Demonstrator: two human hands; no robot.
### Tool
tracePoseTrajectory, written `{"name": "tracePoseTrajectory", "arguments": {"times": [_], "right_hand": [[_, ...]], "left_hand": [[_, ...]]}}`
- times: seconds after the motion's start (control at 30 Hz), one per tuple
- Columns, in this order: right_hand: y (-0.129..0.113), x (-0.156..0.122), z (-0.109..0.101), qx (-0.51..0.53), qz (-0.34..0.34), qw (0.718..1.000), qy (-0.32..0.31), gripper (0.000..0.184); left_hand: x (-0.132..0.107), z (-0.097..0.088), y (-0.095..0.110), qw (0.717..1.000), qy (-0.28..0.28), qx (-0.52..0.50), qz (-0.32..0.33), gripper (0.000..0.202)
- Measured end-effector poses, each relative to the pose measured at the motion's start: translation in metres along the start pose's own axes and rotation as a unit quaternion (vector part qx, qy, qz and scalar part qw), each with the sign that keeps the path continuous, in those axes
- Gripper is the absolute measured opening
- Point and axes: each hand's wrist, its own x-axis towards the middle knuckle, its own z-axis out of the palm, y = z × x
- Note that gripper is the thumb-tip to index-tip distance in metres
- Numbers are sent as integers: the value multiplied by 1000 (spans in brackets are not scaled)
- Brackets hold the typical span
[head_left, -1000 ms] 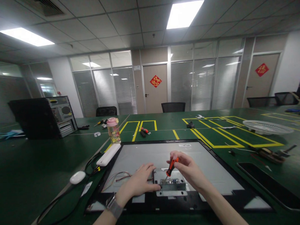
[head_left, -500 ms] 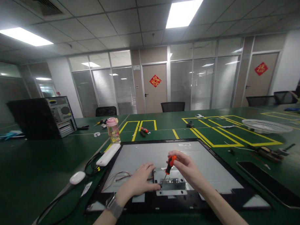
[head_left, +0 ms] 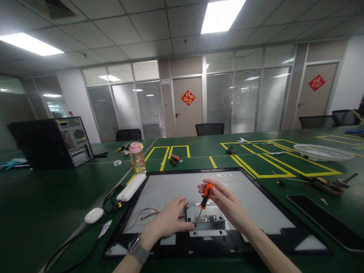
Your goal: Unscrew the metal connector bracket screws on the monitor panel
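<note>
A screwdriver (head_left: pixel 206 196) with an orange and black handle stands tilted in my right hand (head_left: pixel 227 202), its handle between thumb and fingers. Its thin shaft runs down to the left end of a metal bracket (head_left: pixel 207 233), where a green circuit board (head_left: pixel 208 219) with connectors shows. My left hand (head_left: pixel 169 217) lies palm down beside the bracket, fingers stretched out and thumb at the bracket's left edge near the screwdriver tip. Beneath both hands lies a monitor panel (head_left: pixel 250 198), grey-backed with a black frame. Thin wires (head_left: pixel 143 213) lie left of my left hand. The tip's exact contact is unclear.
Left of the panel are a white power strip (head_left: pixel 131 188), a pink-lidded bottle (head_left: pixel 137 158), a white mouse (head_left: pixel 94 215) and a black cable. A computer case (head_left: pixel 51 143) stands farther left. At right lie a long black panel (head_left: pixel 328 223) and a white ring-shaped part (head_left: pixel 322 152).
The fingers of my right hand have shifted slightly left and opened a little around the screwdriver handle, which has turned slightly. My left hand and the panel stay in place.
</note>
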Motion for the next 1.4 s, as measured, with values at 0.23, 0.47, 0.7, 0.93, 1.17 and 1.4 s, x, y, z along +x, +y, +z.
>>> {"name": "tracePoseTrajectory", "arguments": {"times": [0.23, 0.47, 0.7, 0.93, 1.17, 1.4], "right_hand": [[-3, -1, 0, -55, -23, 998, 7, 19], [-5, -2, 0, -40, -9, 999, 7, 34], [-1, 0, -2, -84, -28, 995, 38, 34], [-1, 0, 2, -139, -83, 985, 53, 32], [0, -1, 2, -119, -69, 989, 56, 32], [-1, 0, 0, -210, -142, 962, 104, 23]], "left_hand": [[0, 0, 0, 1000, 5, 2, 9, 78], [0, 1, 0, 1000, 3, 6, 3, 79], [1, 2, -3, 1000, 1, 5, -2, 81], [0, -1, 2, 1000, -2, 8, -10, 80], [1, 0, -1, 1000, -3, 10, 0, 79], [0, -1, 1, 1000, -4, 6, -11, 80]]}}
